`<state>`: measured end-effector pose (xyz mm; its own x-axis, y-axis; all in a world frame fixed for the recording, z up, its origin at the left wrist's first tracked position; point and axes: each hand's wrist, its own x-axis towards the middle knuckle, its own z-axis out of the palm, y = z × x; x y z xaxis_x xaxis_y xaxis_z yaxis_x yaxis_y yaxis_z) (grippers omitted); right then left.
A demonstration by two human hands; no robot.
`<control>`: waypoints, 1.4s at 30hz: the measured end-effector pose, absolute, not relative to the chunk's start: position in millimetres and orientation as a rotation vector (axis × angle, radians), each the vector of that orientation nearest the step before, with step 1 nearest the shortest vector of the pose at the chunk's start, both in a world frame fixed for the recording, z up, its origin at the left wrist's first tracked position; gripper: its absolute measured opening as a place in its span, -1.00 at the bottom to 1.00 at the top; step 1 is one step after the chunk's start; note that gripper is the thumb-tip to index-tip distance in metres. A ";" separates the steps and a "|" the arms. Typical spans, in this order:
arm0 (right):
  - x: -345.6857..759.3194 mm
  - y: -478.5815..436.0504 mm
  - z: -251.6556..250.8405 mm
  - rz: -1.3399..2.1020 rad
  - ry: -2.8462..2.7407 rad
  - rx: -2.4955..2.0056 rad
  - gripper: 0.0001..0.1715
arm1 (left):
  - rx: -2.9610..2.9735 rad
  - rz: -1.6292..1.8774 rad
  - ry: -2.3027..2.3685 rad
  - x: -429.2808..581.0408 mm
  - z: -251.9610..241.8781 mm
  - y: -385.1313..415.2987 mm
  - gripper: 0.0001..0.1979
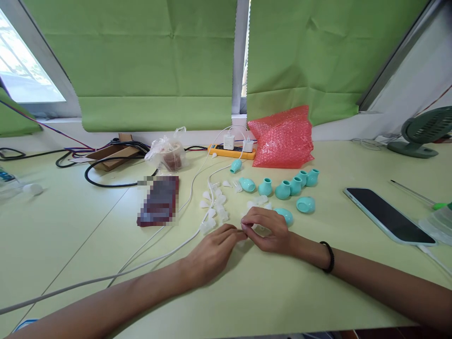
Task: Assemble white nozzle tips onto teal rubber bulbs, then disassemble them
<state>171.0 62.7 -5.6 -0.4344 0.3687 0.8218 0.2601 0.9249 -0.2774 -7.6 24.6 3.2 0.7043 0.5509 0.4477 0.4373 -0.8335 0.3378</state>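
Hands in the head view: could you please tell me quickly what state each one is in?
Left hand: fingers curled; what it holds cannot be told.
Right hand: fingers curled, tips meeting the other's; contents cannot be told.

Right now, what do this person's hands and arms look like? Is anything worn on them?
Both forearms are bare, with no sleeves in view. The left hand and right hand wear no gloves, and I see no rings. The only thing worn is a thin black band around the right wrist.
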 end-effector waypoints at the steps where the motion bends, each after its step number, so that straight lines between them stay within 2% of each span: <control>1: 171.3 61.3 -5.4 0.149 -2.048 -0.468 -0.85 | 2.639 0.851 0.856 -8.5 1.8 26.6 -0.76; 5: 170.1 56.5 -1.8 0.224 -2.119 -0.534 -0.92 | 2.496 0.905 1.045 -9.1 1.7 29.2 -0.88; 13: 167.3 56.8 0.3 0.263 -2.258 -0.542 -0.93 | 2.500 0.909 1.006 -8.3 3.6 28.7 -0.83; 19: 170.3 60.0 -4.7 0.218 -2.347 -0.546 -0.88 | 2.532 0.861 0.927 -7.5 12.3 24.1 -0.88; 24: 171.5 63.1 -6.3 0.115 -2.414 -0.527 -0.94 | 2.658 0.713 1.034 -6.6 20.3 19.2 -0.68; 31: 172.1 62.5 -7.2 0.007 -2.361 -0.449 -0.92 | 2.667 0.756 1.267 -8.3 4.2 25.8 -0.56; 39: 172.7 63.2 -4.4 -0.076 -2.397 -0.310 -0.92 | 2.580 0.652 1.461 -6.1 15.9 24.4 -0.65; 42: 172.2 64.3 -4.1 -0.125 -2.395 -0.242 -0.87 | 2.621 0.599 1.466 -5.4 17.4 23.6 -0.75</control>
